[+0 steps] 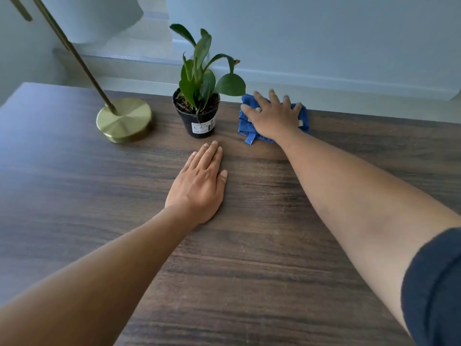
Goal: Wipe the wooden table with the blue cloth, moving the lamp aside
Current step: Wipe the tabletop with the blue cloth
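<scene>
The dark wooden table (pixel 249 258) fills the lower view. A folded blue cloth (pixel 245 126) lies near the table's far edge, and my right hand (pixel 273 116) presses flat on top of it with fingers spread. My left hand (pixel 199 183) rests palm down on the bare wood in the middle, fingers together, holding nothing. The brass lamp's round base (pixel 124 119) stands at the far left, with its thin stem (pixel 74 51) leaning up and to the left. The lamp's shade is out of view.
A small green plant in a black plastic pot (pixel 198 118) stands between the lamp base and the cloth, just beyond my left fingertips. Behind the table's far edge are a pale wall and baseboard (pixel 324 78). A dark sleeve (pixel 436 283) covers my right upper arm.
</scene>
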The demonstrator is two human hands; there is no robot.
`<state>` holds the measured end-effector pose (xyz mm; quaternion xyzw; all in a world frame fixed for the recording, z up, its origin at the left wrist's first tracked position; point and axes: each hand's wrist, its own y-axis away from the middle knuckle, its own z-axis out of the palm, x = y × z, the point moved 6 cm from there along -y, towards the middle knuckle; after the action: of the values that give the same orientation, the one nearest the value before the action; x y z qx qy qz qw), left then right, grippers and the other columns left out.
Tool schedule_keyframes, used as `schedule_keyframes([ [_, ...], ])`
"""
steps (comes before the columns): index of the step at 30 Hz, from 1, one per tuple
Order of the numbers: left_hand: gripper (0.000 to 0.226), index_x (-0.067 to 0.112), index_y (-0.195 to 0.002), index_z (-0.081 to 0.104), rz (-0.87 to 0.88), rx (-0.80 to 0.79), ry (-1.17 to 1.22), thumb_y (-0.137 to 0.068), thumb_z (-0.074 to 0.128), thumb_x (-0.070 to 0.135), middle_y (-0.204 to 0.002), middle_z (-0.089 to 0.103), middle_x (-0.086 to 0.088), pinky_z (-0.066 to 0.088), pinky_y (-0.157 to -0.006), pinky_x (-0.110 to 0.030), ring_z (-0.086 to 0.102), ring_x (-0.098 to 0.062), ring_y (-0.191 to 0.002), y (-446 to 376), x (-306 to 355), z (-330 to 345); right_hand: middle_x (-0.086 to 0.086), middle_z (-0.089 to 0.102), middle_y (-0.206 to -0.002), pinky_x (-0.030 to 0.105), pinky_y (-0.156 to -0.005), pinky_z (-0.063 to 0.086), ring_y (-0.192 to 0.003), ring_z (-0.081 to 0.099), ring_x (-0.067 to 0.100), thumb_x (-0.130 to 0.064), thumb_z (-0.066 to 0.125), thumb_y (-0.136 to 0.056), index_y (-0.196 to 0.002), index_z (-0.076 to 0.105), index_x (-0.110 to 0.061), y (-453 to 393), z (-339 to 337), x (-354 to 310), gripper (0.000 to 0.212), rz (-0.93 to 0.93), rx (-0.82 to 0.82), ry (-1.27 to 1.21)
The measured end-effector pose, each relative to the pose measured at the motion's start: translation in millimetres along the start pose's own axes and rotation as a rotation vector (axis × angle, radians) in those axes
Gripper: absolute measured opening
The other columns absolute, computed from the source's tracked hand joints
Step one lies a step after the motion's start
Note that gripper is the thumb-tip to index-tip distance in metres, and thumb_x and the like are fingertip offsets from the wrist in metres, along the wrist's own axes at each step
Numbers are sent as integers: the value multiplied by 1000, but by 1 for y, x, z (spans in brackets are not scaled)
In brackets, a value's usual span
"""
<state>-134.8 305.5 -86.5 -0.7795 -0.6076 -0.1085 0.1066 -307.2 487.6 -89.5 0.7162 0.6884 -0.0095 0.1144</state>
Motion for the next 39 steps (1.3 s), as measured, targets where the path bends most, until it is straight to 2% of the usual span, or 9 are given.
schedule_keyframes([
  [4,60,17,-158,10,5,-8,-9,-105,19,43,-165,2,4,-5,-122,-26,-5,-7,-151,0,0,0,1,1,-167,65,-116,-6,-152,-2,36,-74,12,-92,-156,9,-44,13,0,4,71,20,15,-30],
  [8,60,16,-158,11,1,-17,-10,-105,19,42,-166,2,3,-6,-121,-26,-4,-8,-151,0,1,-1,1,-6,-167,65,-116,-7,-151,-8,35,-69,12,-93,-156,8,-45,64,3,34,68,103,52,-41],
  [13,61,14,-158,9,9,-47,6,-105,16,43,-166,1,1,-5,-122,-28,-5,-10,-151,1,3,-2,-1,-13,-166,65,-116,-8,-151,-14,33,-72,10,-92,-155,2,-46,141,7,94,69,265,0,-22],
  [18,61,13,-158,9,15,-30,20,-105,16,42,-166,1,0,-5,-122,-29,-5,-11,-151,0,2,-3,3,-17,-165,69,-113,-10,-149,-19,37,-77,10,-91,-155,0,-46,138,8,87,72,363,-18,-8],
  [20,60,13,-158,9,14,-19,21,-105,17,41,-166,1,0,-5,-122,-28,-4,-11,-151,0,1,-3,5,-17,-165,71,-112,-11,-149,-20,39,-78,11,-90,-156,1,-45,115,6,69,74,346,-6,-20],
  [24,60,15,-158,11,9,16,-1,-105,19,41,-166,2,1,-6,-121,-26,-3,-10,-151,-1,-1,0,9,-12,-166,71,-111,-11,-149,-16,42,-78,13,-90,-156,4,-43,53,8,2,76,185,27,-20],
  [28,60,15,-158,11,-2,23,-21,-105,20,42,-165,3,2,-7,-120,-23,-3,-8,-151,1,-1,1,9,-8,-166,70,-112,-11,-149,-13,43,-77,15,-91,-157,6,-42,28,11,-39,75,73,40,-8],
  [33,61,14,-158,10,-15,-14,-49,-105,20,43,-166,2,1,-4,-122,-27,-4,-9,-151,2,-1,1,1,-6,-167,66,-115,-8,-151,-11,35,-74,13,-93,-157,8,-42,39,9,-20,71,7,42,-39],
  [39,62,12,-157,14,-2,-33,-58,-104,19,42,-166,6,-2,0,-123,-30,1,-12,-152,1,-1,2,-1,-5,-167,64,-117,-6,-152,-9,31,-77,13,-90,-157,8,-42,111,7,61,76,149,70,-55],
])
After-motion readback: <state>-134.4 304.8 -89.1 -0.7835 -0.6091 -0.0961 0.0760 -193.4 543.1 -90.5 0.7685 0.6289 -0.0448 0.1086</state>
